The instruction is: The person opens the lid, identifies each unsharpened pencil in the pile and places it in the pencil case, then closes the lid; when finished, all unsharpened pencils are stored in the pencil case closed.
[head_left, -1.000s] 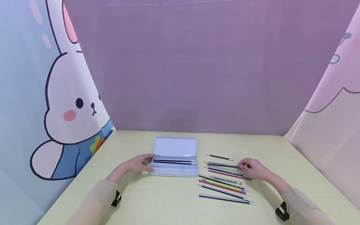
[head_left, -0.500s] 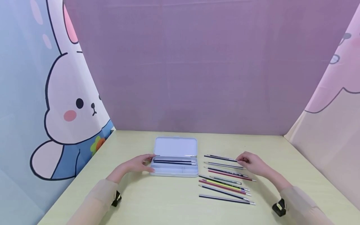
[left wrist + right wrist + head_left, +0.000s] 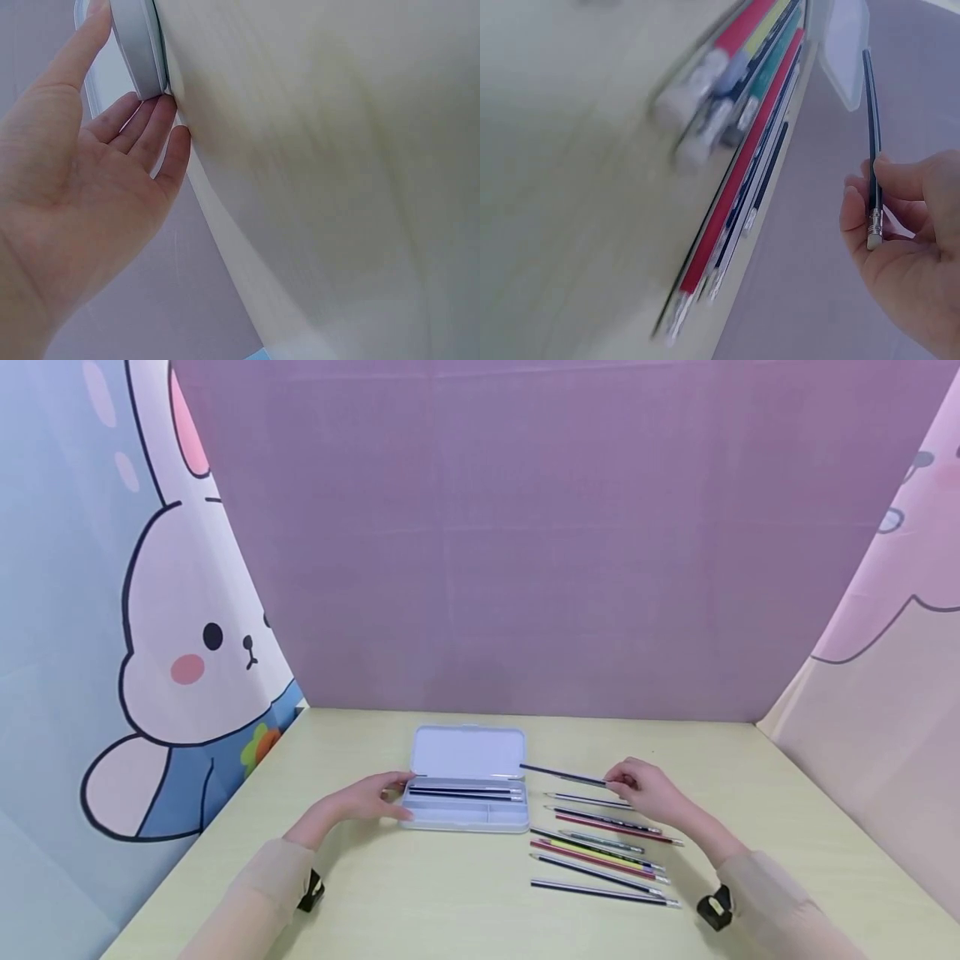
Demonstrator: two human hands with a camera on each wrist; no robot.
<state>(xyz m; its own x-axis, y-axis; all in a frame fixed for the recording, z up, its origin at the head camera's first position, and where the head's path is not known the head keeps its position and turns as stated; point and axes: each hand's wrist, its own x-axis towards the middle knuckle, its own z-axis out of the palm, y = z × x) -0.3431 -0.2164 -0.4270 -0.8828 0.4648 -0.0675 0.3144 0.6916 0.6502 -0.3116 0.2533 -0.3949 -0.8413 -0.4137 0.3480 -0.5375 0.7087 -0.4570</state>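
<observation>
A white plastic pencil case [image 3: 465,827] lies on the table with its lid [image 3: 468,750] raised back. Dark pencils [image 3: 461,792] lie in its rear compartment; the front one is divided into two parts. At the case's left end, my left hand [image 3: 366,797] holds it, thumb at the front corner and fingers at the side and rear. My right hand [image 3: 651,792] pinches a dark striped pencil [image 3: 871,120] near its eraser end, raised above the table. The pencil's far end points left toward the lid's right edge.
Several loose pencils [image 3: 600,855] lie roughly side by side right of the case, black, red, yellow and green among them. Close beneath my right hand lies another striped pencil [image 3: 585,799]. A purple cloth [image 3: 555,543] hangs behind the table [image 3: 420,893].
My right hand has lifted the dark pencil from the row and carried it back and left toward the case. My left hand has stayed at the case.
</observation>
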